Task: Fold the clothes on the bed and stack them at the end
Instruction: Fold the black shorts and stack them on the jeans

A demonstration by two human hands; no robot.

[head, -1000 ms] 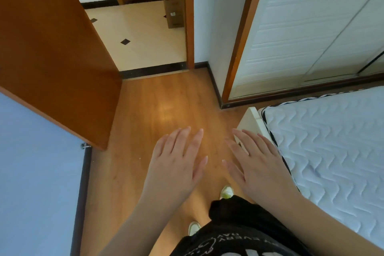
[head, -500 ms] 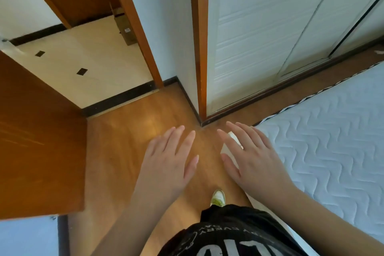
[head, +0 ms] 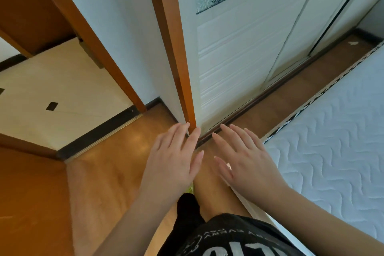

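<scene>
Both hands hover palm down in front of me above the wooden floor, fingers straight and holding nothing. My left hand (head: 172, 160) is at centre, my right hand (head: 247, 162) just right of it, near the corner of the bed. The bed (head: 336, 143) fills the right side, showing a white quilted mattress with a black-and-white edge band. No clothes are in view on the part of the mattress that shows.
A white wardrobe with sliding doors (head: 239, 58) stands ahead, with a narrow strip of floor between it and the bed. An orange door frame (head: 172, 48) and an open doorway to a tiled room (head: 62, 97) lie left. An orange wooden door (head: 31, 203) is at lower left.
The view has swung to the right and up: the doorway slid left and more of the wardrobe and mattress came into view. Both hands stay open in front of me.
</scene>
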